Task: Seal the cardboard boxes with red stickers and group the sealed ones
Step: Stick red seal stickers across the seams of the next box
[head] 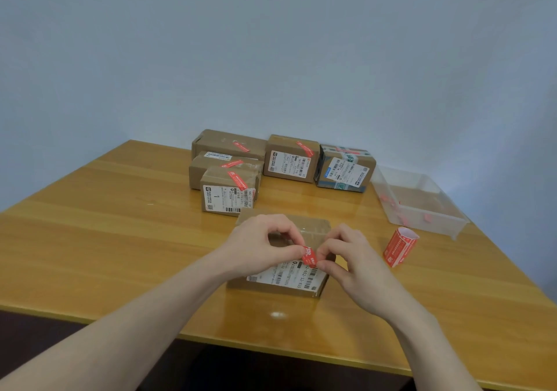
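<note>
Now, step in hand: the person is readying a sticker (309, 256) for the near box (281, 258), which is not yet sealed.
Left hand (262, 244): its grip is pinching the sticker's left end between thumb and forefinger.
Right hand (351, 259): its grip is pinching the sticker's right end, thumb and fingertips closed narrow on it.
Sticker: it is sitting between the two hands, just above the box top; whether it is touching the cardboard, I cannot tell.
Near box: it is lying on the counter (120, 240) at the centre, label facing the person.
Sealed group (271, 164): five boxes with red strips are standing together at 12 o'clock from the near box.
Roll (401, 247): the sticker roll is standing at 3 o'clock, near the right hand.
Tray (422, 200): a clear tray is sitting at 2 o'clock, holding red scraps.
Next move, as I judge it: laying the sticker across the flap seam, pressing it flat, then sliding the box toward 12 o'clock.
</note>
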